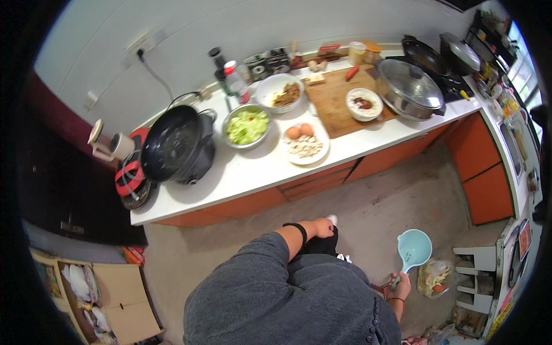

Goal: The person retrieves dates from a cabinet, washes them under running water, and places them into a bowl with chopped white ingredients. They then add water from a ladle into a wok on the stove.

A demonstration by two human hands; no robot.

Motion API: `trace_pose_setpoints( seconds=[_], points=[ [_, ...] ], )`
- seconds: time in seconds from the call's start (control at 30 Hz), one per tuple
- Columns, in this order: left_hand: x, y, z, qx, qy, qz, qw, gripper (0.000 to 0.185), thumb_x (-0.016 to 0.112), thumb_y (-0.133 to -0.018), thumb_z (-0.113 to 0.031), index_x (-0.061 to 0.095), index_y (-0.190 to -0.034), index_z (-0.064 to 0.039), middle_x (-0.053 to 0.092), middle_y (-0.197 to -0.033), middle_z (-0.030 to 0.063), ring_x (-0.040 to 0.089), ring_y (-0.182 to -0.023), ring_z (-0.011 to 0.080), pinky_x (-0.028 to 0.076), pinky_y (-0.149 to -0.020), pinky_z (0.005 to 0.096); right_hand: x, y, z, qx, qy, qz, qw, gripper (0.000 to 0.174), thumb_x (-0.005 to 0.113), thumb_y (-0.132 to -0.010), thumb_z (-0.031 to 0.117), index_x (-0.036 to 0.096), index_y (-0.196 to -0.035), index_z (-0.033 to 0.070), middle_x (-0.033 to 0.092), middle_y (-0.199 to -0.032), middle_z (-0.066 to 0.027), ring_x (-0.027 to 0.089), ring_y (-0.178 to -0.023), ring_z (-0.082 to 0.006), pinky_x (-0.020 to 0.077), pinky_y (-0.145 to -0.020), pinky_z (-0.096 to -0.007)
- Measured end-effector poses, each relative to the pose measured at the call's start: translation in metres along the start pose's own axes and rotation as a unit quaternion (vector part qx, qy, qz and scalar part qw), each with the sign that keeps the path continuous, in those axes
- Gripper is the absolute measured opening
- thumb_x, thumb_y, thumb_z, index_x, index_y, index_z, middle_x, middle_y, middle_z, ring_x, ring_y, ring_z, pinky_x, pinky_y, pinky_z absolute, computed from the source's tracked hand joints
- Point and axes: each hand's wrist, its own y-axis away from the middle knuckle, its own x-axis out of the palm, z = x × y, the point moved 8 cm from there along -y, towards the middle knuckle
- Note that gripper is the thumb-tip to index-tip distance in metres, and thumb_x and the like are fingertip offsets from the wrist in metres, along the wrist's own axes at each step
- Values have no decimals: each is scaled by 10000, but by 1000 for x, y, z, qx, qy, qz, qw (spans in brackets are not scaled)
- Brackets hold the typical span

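A light blue plastic water ladle (pixel 415 246) hangs over the floor at the lower right. Its handle is gripped by my right hand (pixel 400 285), which has a red cord at the wrist. From this angle the ladle's bowl shows no clear contents. My left hand (pixel 324 227), below a black wristband, hangs in front of my body with its fingers curled in and nothing visible in it. Ahead of me on the white countertop (pixel 241 174) is a white plate (pixel 298 160) with two brown eggs (pixel 300 131) and pale chopped pieces (pixel 304 146).
A black electric wok (pixel 177 144) stands at the counter's left. Beside it sits a metal bowl of chopped greens (pixel 247 127). A wooden cutting board (pixel 327 95) and a lidded steel pot (pixel 409 88) are farther right. On the floor lies a plastic bag of scraps (pixel 434 278).
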Motion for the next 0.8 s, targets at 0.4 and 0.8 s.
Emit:
trace_pose_setpoints(
  seconds=[0.4,0.8],
  points=[
    [-55,-319,-175,-7,-183,186,965,317,660,-773,-354,709,-922,-79,687,-926,130,656,-886,269,505,-807,359,-5,-151,238,-27,-88,-67,993,154,546,-872,103,577,-1000,22,586,-718,-70,520,-520,-145,432,-460,-278],
    [22,-601,-413,5,-140,187,972,296,652,-769,-323,707,-925,-78,687,-956,152,648,-929,278,496,-840,367,-121,-334,442,-87,-22,-81,993,109,578,-871,114,627,-891,20,635,-706,-46,543,-488,-100,429,-432,-243]
  ],
)
